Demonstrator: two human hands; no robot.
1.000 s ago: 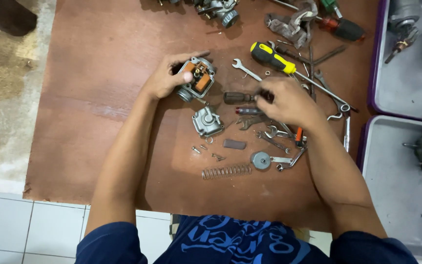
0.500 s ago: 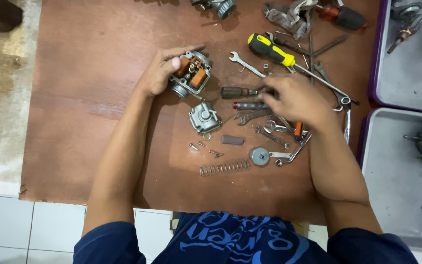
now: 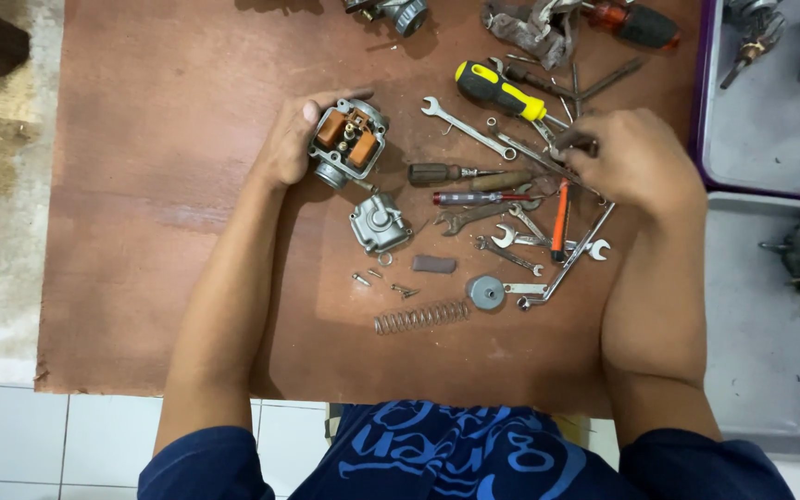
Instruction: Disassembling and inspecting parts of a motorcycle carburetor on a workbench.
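Head view: left hand [image 3: 287, 143] grips the grey metal carburettor body with orange floats [image 3: 348, 141] at ten o'clock on the brown table [image 3: 168, 185]. Right hand [image 3: 636, 162], fingers curled, picks among thin metal tools [image 3: 530, 153] at two o'clock, apparently selecting a tool.

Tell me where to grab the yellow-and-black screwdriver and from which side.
Take the yellow-and-black screwdriver by its thick handle, coming from above at the far left end. The handle lies flat and free on the board, while its shaft runs into the crowded tools by the right hand.
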